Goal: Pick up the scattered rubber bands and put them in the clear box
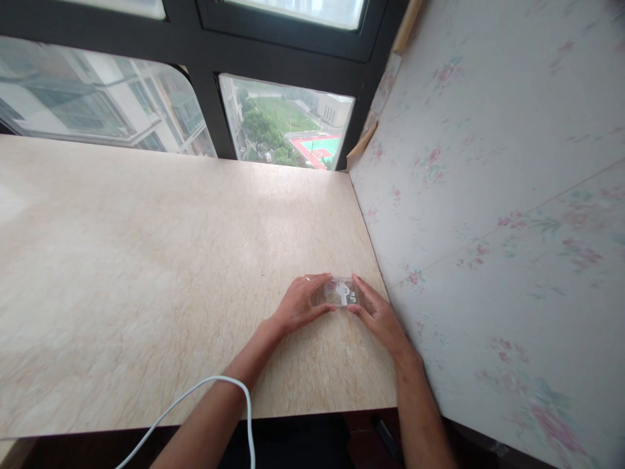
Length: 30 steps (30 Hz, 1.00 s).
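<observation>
A small clear plastic box (340, 292) with white and coloured pieces showing through it is at the right end of the marble-patterned sill. My left hand (306, 301) grips its left side, thumb at the near edge and fingers at the far edge. On the opposite side my right hand (375, 309) holds it the same way, with the thumb near and the fingers far. The box's exact contents are too small to make out. Whether it rests on the sill or hangs just above it, I cannot tell.
The beige sill (146, 260) stretches left from the hands. A floral-papered wall (488, 215) rises close beside my right arm. Dark window frames (288, 49) stand at the back. A white cable (209, 379) loops over my left forearm.
</observation>
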### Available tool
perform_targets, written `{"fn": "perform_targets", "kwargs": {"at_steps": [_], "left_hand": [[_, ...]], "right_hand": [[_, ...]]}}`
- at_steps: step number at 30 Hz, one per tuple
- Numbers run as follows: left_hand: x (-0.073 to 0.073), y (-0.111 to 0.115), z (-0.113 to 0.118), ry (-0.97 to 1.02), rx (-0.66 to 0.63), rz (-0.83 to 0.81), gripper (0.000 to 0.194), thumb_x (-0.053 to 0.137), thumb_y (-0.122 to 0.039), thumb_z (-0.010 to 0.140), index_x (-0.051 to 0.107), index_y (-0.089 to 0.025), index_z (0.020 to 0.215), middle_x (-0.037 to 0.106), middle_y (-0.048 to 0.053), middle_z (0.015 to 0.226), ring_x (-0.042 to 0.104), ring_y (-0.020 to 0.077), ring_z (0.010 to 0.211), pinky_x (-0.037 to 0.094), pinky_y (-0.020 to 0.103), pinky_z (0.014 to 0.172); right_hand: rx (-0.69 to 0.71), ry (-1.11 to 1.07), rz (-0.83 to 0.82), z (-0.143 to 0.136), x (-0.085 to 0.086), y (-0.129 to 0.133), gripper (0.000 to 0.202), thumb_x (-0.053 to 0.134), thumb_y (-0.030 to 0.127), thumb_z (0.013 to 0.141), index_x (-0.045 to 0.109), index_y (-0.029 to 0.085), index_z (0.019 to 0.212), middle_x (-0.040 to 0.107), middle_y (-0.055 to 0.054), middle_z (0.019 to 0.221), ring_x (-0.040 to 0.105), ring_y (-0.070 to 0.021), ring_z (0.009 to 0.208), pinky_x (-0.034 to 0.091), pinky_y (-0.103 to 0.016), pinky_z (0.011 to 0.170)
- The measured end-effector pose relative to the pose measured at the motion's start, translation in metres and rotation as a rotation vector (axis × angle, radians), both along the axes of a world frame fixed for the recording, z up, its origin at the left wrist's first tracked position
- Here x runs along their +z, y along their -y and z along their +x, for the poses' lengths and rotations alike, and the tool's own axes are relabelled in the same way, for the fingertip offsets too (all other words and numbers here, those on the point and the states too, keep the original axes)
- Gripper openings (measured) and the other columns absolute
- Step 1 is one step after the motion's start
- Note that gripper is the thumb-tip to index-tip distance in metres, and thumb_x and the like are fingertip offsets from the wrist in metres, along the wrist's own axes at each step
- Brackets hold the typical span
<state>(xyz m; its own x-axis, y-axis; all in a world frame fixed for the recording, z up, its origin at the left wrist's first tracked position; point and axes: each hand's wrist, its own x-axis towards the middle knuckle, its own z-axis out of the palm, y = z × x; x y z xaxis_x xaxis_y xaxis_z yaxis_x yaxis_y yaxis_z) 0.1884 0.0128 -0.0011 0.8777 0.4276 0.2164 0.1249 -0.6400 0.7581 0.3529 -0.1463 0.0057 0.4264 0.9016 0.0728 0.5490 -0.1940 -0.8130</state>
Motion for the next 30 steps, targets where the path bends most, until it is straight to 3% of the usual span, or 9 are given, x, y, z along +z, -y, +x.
{"fn": "perform_targets", "kwargs": {"at_steps": [16, 23, 30], "left_hand": [[0.007, 0.003, 0.005, -0.021, 0.038, -0.051, 0.061, 0.075, -0.036, 0.071, 0.054, -0.026, 0.127, 0.063, 0.009, 0.122, 0.057, 0.0275, 0.114, 0.043, 0.045, 0.097], [0.015, 0.009, 0.005, -0.106, 0.126, -0.035, 0.059, 0.078, -0.034, 0.068, 0.058, -0.027, 0.123, 0.06, 0.007, 0.128, 0.045, 0.0287, 0.125, 0.035, 0.048, 0.103], [0.016, 0.009, 0.007, -0.126, 0.171, -0.005, 0.064, 0.083, -0.035, 0.059, 0.062, -0.025, 0.119, 0.052, 0.011, 0.135, 0.039, 0.0305, 0.129, 0.034, 0.046, 0.105]], "right_hand": [[-0.039, 0.095, -0.062, 0.005, -0.004, 0.0, 0.054, 0.063, 0.034, 0.083, 0.051, 0.03, 0.135, 0.049, -0.005, 0.141, 0.039, -0.0241, 0.134, 0.028, -0.047, 0.113], [-0.05, 0.104, -0.136, 0.0, 0.005, -0.002, 0.06, 0.063, 0.048, 0.082, 0.05, 0.026, 0.136, 0.044, -0.008, 0.144, 0.035, -0.0256, 0.136, 0.026, -0.049, 0.113], [-0.067, 0.203, -0.141, 0.0, 0.002, -0.007, 0.054, 0.058, 0.048, 0.085, 0.056, 0.02, 0.131, 0.047, -0.013, 0.141, 0.038, -0.0265, 0.135, 0.029, -0.049, 0.112]]}}
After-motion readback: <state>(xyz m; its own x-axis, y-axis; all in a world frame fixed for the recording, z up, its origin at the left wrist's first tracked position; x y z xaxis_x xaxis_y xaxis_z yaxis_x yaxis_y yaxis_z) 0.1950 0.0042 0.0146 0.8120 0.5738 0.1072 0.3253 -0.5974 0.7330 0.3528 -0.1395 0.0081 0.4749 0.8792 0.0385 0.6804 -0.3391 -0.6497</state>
